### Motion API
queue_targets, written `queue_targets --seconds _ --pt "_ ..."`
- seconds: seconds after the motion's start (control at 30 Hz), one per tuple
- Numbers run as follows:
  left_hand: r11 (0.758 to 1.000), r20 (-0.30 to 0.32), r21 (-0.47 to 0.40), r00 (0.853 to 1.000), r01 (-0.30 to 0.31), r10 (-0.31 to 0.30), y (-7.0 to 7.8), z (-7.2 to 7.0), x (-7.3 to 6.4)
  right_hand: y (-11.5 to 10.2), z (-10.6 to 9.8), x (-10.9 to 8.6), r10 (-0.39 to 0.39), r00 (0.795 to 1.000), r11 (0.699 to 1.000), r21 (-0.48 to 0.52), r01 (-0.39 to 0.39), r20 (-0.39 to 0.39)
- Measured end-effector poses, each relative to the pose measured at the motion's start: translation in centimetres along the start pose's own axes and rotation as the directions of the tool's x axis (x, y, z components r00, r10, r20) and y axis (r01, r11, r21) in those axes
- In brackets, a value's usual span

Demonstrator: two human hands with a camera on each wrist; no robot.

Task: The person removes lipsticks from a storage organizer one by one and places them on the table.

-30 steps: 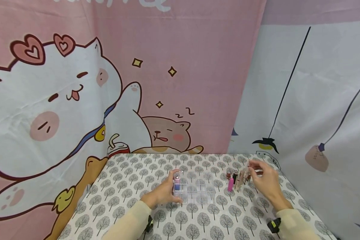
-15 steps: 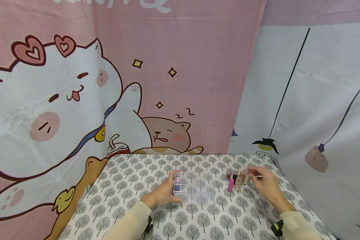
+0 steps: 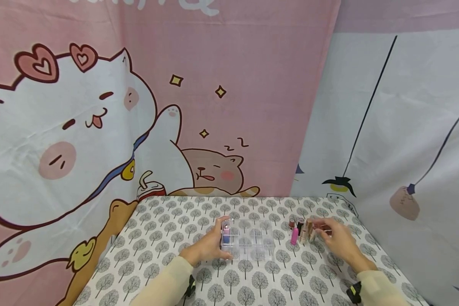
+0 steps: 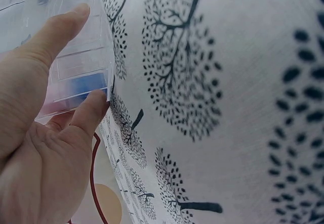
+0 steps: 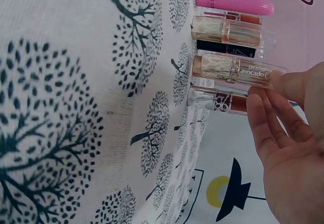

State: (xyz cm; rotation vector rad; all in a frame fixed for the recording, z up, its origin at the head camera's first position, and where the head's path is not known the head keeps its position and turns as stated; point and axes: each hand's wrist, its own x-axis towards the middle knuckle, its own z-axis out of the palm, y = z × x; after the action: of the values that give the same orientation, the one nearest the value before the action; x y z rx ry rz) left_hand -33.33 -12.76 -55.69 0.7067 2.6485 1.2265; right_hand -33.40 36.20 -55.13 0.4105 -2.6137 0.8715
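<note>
My left hand grips the left end of a clear divided organizer box, thumb on the near side and fingers on the far side. A pink and blue item shows through a compartment at that end. My right hand is at a cluster of upright lip cosmetics. In the right wrist view, thumb and fingers pinch the top of a clear-capped lipstick lettered "avocado". Beside it stand a reddish lip gloss tube, another clear-capped lipstick, a black tube and a bright pink tube.
A white cloth printed with grey trees covers the table. Pink and white cartoon hangings stand behind it and at the right side. A small reddish tube stands at the back left of the cosmetics.
My right hand has come down and slightly left, from above the right side of the cosmetics onto a lipstick. My left hand and the organizer box have stayed in place.
</note>
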Motion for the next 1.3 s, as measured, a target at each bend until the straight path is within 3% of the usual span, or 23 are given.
queue_targets --seconds 0.83,1.3 --pt "1.0 0.009 -0.006 1.0 0.015 -0.015 0.1 0.1 0.0 0.7 0.7 -0.2 0.009 0.999 0.999 0.04 -0.011 0.031" --pt "1.0 0.005 -0.01 1.0 0.008 -0.008 -0.2 0.1 0.1 -0.4 0.0 -0.3 -0.002 0.999 1.0 0.0 0.002 -0.033"
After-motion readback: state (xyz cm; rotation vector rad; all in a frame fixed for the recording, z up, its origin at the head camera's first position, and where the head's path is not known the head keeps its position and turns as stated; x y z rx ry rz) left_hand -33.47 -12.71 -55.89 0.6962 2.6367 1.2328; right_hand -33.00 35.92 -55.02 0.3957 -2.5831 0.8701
